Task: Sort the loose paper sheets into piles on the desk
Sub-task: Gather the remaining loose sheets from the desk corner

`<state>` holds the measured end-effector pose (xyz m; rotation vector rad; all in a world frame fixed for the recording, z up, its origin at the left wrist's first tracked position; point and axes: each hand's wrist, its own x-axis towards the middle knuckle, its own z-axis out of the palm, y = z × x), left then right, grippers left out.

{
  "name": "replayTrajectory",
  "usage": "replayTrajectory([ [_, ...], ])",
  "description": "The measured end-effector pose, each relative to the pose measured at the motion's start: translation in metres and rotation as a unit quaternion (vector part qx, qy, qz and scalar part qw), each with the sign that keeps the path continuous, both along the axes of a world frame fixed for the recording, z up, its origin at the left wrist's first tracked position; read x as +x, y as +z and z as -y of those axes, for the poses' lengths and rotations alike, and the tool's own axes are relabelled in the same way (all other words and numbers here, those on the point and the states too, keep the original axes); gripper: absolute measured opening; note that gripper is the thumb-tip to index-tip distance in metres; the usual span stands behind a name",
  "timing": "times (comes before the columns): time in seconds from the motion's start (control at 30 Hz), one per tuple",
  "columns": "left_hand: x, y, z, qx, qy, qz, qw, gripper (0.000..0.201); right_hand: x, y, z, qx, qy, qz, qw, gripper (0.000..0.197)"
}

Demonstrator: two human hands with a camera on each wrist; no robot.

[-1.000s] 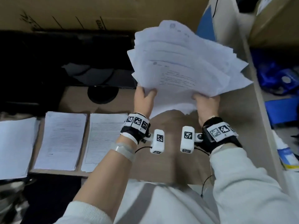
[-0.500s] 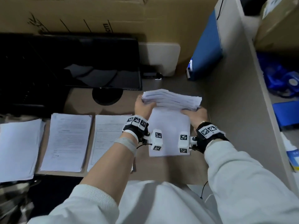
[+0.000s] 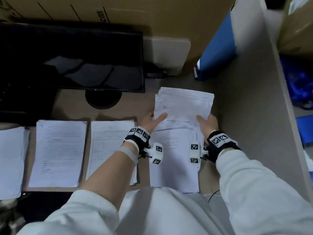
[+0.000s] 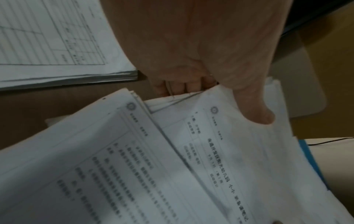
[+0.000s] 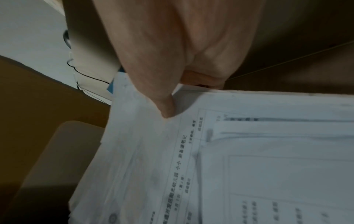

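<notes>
You've got the loose stack (image 3: pixel 183 106) pinched from both sides in the middle right of the frame, left hand (image 3: pixel 151 120) with thumb on top and fingers curled underneath, right hand (image 3: pixel 207 123) doing the same. It hangs just above a pile (image 3: pixel 174 160) already lying on the desk (image 3: pixel 250 133). Edges are fanned and uneven (check the left wrist view), so if you ease either thumb, sheets could slide out onto that pile and mix the sorting. The three sorted piles (image 3: pixel 57 153) on the left sit close by, so a spill sideways might land there too.
</notes>
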<state>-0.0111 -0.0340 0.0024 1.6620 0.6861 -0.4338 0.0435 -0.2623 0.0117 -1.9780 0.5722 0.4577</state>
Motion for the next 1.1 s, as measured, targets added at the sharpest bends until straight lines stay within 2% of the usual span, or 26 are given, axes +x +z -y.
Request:
replayTrajectory([
  [0.1, -0.003, -0.014, 0.0, 0.003, 0.005, -0.041, 0.999, 0.064, 0.0, -0.021, -0.001, 0.01, 0.011, -0.058, 0.998, 0.047],
  [0.2, -0.011, -0.032, 0.0, -0.036, 0.022, -0.087, 0.995, 0.066, -0.013, -0.045, 0.004, 0.045, 0.033, -0.135, 0.989, 0.093],
  [0.3, -0.018, -0.049, -0.002, -0.045, 0.064, -0.121, 0.99, 0.094, -0.029, -0.075, 0.011, 0.036, 0.093, -0.18, 0.978, 0.102],
  [0.33, -0.019, -0.051, -0.003, -0.043, 0.072, -0.13, 0.988, 0.096, -0.033, -0.08, 0.012, 0.023, 0.115, -0.192, 0.974, 0.108],
  [0.4, -0.022, -0.062, -0.006, -0.03, 0.085, -0.146, 0.985, 0.081, -0.04, -0.088, 0.012, 0.004, 0.144, -0.223, 0.964, 0.114],
  [0.47, -0.026, -0.071, -0.01, -0.038, 0.11, -0.16, 0.98, 0.073, -0.048, -0.079, 0.005, -0.015, 0.156, -0.264, 0.952, 0.106],
  [0.53, -0.034, -0.079, -0.013, -0.073, 0.151, -0.15, 0.974, 0.064, -0.053, -0.077, -0.001, -0.027, 0.145, -0.279, 0.949, 0.088],
  [0.6, -0.04, -0.073, -0.013, -0.111, 0.178, -0.133, 0.969, 0.055, -0.056, -0.08, -0.002, -0.032, 0.123, -0.265, 0.956, 0.075],
  [0.67, -0.048, -0.061, -0.01, -0.142, 0.201, -0.123, 0.961, 0.055, -0.058, -0.081, 0.0, -0.041, 0.085, -0.238, 0.967, 0.071],
  [0.77, -0.055, -0.058, -0.002, -0.13, 0.138, -0.124, 0.974, 0.064, -0.052, -0.074, 0.01, -0.011, -0.012, -0.191, 0.982, 0.072],
  [0.83, -0.052, -0.052, 0.009, -0.102, 0.082, -0.127, 0.983, 0.06, -0.042, -0.06, 0.014, 0.038, -0.059, -0.165, 0.984, 0.086],
  [0.9, -0.044, -0.039, 0.024, -0.048, 0.028, -0.11, 0.992, 0.048, -0.032, -0.04, 0.011, 0.048, -0.049, -0.168, 0.983, 0.095],
  [0.97, -0.031, -0.021, 0.037, 0.017, 0.028, -0.06, 0.998, 0.036, -0.02, -0.017, 0.006, 0.061, -0.032, -0.132, 0.989, 0.095],
  [1.03, -0.017, 0.006, 0.044, 0.033, 0.075, 0.015, 0.997, 0.021, -0.007, 0.014, 0.002, 0.061, -0.027, -0.043, 0.997, 0.077],
  [1.1, -0.006, 0.032, 0.044, 0.018, 0.141, 0.102, 0.985, 0.021, 0.004, 0.051, -0.003, 0.08, -0.044, 0.039, 0.995, 0.046],
])
